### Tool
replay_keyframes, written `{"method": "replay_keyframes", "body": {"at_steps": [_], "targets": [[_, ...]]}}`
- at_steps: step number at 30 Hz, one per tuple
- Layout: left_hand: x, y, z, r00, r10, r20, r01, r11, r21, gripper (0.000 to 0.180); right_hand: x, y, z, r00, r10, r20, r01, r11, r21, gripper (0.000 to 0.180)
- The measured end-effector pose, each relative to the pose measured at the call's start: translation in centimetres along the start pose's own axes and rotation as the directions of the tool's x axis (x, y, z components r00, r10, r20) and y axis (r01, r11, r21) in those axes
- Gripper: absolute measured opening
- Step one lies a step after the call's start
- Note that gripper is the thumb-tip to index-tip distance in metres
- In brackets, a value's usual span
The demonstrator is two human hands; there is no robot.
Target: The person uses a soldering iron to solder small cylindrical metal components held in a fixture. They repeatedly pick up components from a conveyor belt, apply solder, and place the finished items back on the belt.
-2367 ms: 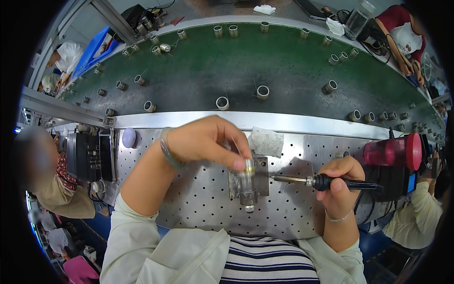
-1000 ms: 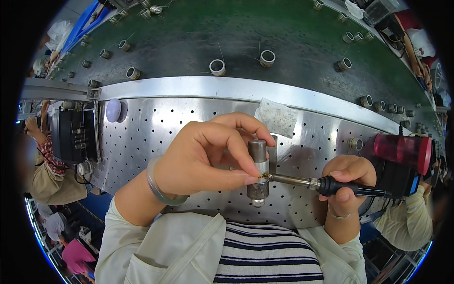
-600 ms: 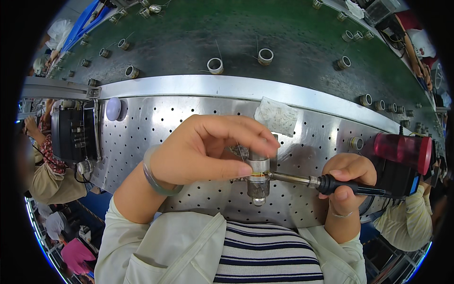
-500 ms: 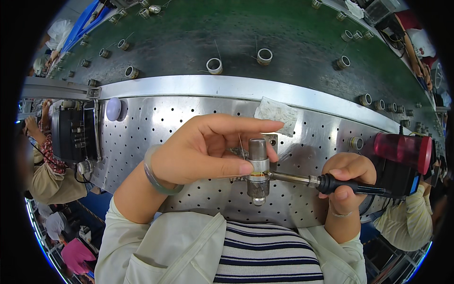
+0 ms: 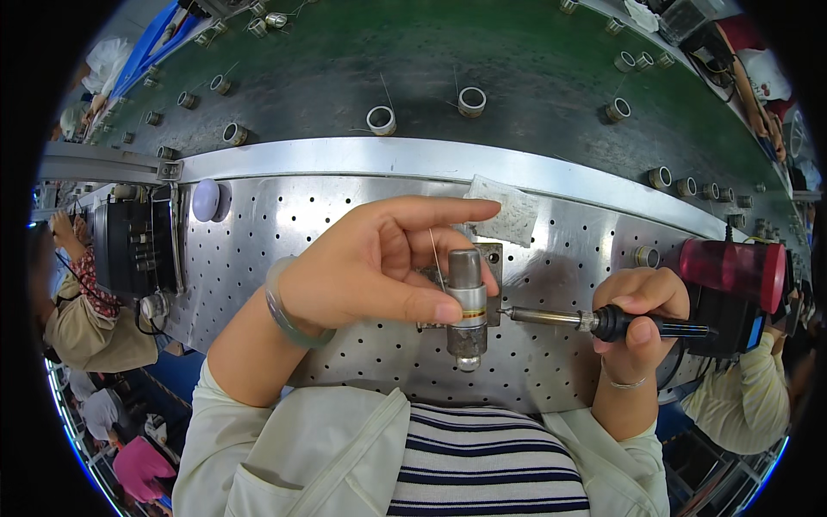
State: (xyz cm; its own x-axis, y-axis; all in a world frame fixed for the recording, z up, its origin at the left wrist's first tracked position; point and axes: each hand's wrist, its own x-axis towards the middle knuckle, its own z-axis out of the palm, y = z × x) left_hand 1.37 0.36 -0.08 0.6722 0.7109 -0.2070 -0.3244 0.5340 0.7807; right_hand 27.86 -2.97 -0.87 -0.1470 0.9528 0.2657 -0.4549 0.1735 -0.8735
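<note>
the left hand [image 5: 370,267] pinches a thin wire [image 5: 437,252] against the metal cylinder [image 5: 466,297], fingers pressed together, steadying it. the right hand [image 5: 637,319] grips the soldering iron [image 5: 594,320] in a closed fist, its tip meeting the cylinder's side.

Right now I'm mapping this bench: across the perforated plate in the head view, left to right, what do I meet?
Black box → round white knob → left hand → metal cylinder → soldering iron → right hand → red cylinder.

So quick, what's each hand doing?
Left hand: pinching a thin wire beside the metal cylinder.
Right hand: closed around the soldering iron.
</note>
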Motion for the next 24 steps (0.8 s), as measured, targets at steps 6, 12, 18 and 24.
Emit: {"method": "replay_keyframes", "body": {"at_steps": [6, 12, 18, 24], "targets": [[0.02, -0.01, -0.48, 1.000, -0.026, 0.014, 0.027, 0.996, -0.082, 0.076, -0.03, 0.08, -0.13, 0.999, 0.030, 0.012, -0.030, 0.999, 0.019, 0.022], [-0.25, -0.41, -0.06, 0.994, -0.065, -0.083, 0.064, 0.998, -0.013, 0.075, -0.01, 0.35, 0.09, 0.998, 0.024, 0.058, -0.023, 1.000, -0.003, 0.023], [-0.24, -0.21, 0.02, 0.995, -0.068, -0.074, 0.067, 0.997, -0.027, 0.076, -0.20, -0.14, 0.44, 0.997, 0.069, -0.032, -0.071, 0.994, -0.079, 0.023], [-0.18, -0.18, -0.08, 0.997, -0.060, -0.044, 0.058, 0.997, -0.041, 0.076, -0.25, -0.07, 0.27, 0.997, 0.073, -0.009, -0.074, 0.996, -0.047, 0.024]]}}
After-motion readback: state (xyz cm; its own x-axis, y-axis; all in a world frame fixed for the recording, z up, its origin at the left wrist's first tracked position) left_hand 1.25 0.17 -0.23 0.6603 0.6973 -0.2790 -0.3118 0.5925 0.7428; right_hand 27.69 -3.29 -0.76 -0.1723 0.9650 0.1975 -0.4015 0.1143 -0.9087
